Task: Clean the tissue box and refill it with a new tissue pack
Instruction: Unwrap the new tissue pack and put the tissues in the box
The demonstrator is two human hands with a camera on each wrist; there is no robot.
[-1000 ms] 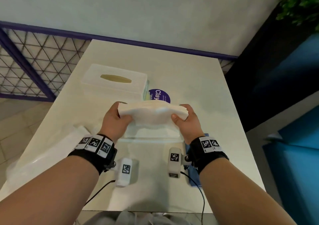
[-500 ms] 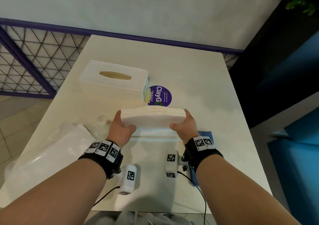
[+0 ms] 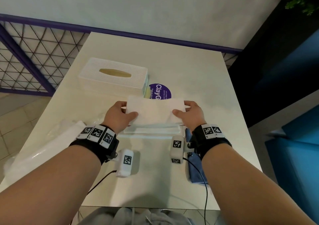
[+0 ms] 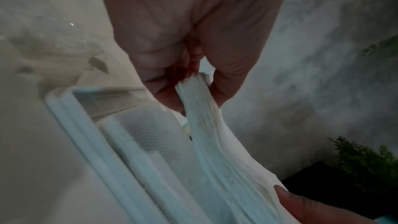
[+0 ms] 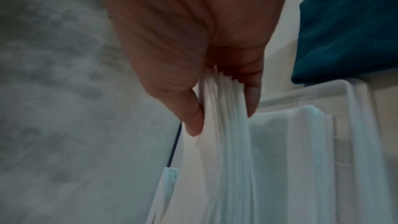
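A white stack of tissues (image 3: pixel 155 110) hangs just above the open white box base (image 3: pixel 151 131), which has tissues lying in it. My left hand (image 3: pixel 128 110) pinches the stack's left end, thumb on top and fingers below, and my right hand (image 3: pixel 181 108) pinches the right end the same way. The left wrist view shows the stack (image 4: pixel 206 125) squeezed thin in the pinch above the base (image 4: pixel 86 125). The right wrist view shows the stack (image 5: pixel 224 117) beside the base rim (image 5: pixel 353 108). The white woven box cover (image 3: pixel 114 76) with its oval slot stands behind, at the left.
A crumpled clear plastic wrapper (image 3: pixel 43 147) lies on the white table (image 3: pixel 198 69) at the left. A folded blue cloth (image 3: pixel 196 171) lies under my right wrist. A purple round sticker (image 3: pixel 162 91) sits right of the cover. A mesh railing borders the left side.
Both hands have turned the tissue stack from sagging and edge-on to flatter, with its top face showing, and brought it down closer over the base. The grip on both ends is the same.
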